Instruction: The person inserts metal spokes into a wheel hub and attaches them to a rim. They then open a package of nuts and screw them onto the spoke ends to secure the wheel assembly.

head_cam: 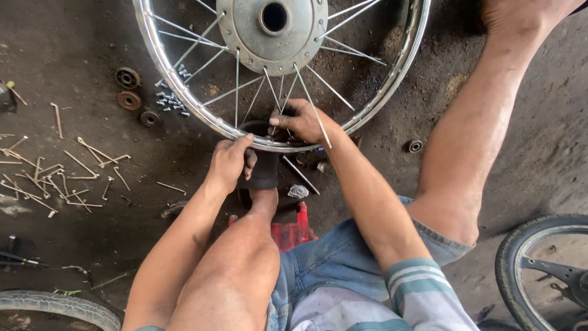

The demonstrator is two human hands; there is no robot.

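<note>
The left hand (229, 160) sits at the centre of the frame, its fingers curled over the lower edge of the rim (160, 61); whether it pinches something small there I cannot tell. The right hand (301, 121) is just beside it, a little higher, fingers bent and closed around a spoke (312, 107) where it meets the rim. Under both hands a foot in a black sandal (262, 175) presses against the rim from below. The wheel lies flat on the dirty floor (73, 49), its hub (272, 27) at the upper centre, and its top is cut off by the frame. On the left of the frame many loose spokes (55, 178) are scattered, and higher up lie small nipples (171, 101) and three round bearings (128, 99). One more bearing (415, 146) lies right of the rim. A red thing (293, 232) is half hidden behind the knee. Tyres (539, 270) are cut off at both lower corners.
</note>
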